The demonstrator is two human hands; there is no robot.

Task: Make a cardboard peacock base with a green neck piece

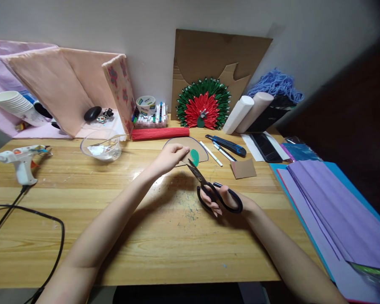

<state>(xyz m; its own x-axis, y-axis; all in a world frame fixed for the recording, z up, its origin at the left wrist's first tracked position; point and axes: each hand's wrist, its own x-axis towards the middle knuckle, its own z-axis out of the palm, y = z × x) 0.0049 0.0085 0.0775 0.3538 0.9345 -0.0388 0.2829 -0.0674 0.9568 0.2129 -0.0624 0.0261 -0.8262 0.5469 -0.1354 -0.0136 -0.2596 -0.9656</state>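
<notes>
My left hand point(171, 157) pinches a small green paper piece point(194, 157) above a half-round brown cardboard cutout point(200, 147) lying on the wooden table point(114, 219). My right hand point(223, 200) grips black-handled scissors point(209, 185), fingers through the loops. The scissor blades point up and left, their tips right beside the green piece.
A glue gun point(20, 159) with its black cable lies at the left, near a glass bowl point(101, 147). Behind are a red paper roll point(160, 133), markers point(150, 116), a green-and-red paper fan point(204, 109), a utility knife point(226, 144), a pen point(210, 153). Purple paper sheets point(332, 202) cover the right.
</notes>
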